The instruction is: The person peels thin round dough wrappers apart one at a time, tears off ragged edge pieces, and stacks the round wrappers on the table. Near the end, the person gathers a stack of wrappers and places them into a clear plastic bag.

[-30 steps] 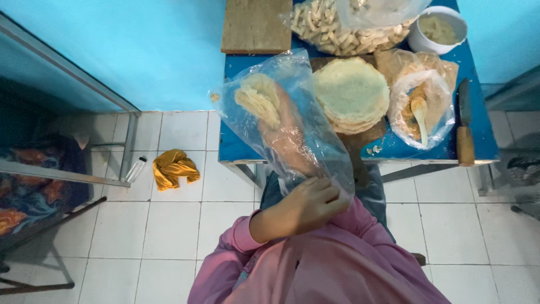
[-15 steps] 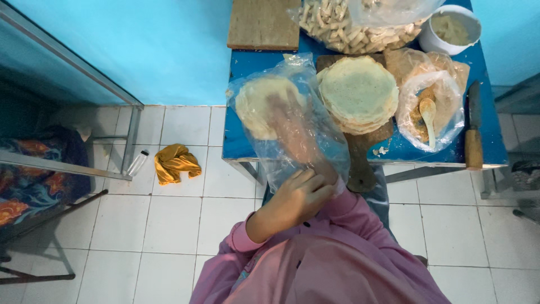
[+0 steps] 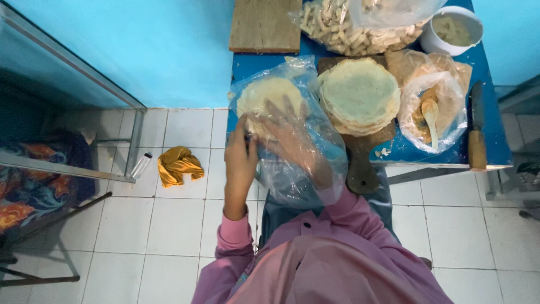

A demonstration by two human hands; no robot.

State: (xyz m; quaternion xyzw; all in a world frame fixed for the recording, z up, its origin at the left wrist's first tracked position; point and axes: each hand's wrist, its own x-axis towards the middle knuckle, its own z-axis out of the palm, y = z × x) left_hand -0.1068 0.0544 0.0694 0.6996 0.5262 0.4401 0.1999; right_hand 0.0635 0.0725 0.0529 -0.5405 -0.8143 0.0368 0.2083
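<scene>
Your right hand (image 3: 292, 141) is inside the clear plastic bag (image 3: 315, 169), fingers spread under a round flatbread (image 3: 267, 98), while your left hand (image 3: 241, 155) pinches the bag's edge. Just beside it a stack of flatbreads (image 3: 360, 93) sits on a wooden board (image 3: 363, 171), crowded by a spoon bag (image 3: 433, 112) and knife (image 3: 477, 135). All this rests on a blue table (image 3: 495, 84) over white floor tiles (image 3: 169, 225).

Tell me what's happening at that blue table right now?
A person in pink sleeves has the right hand pushed inside a clear plastic bag, reaching a round flat wrapper in it. The left hand grips the bag's outer edge. Beside it, a stack of wrappers sits on a wooden board.
</scene>
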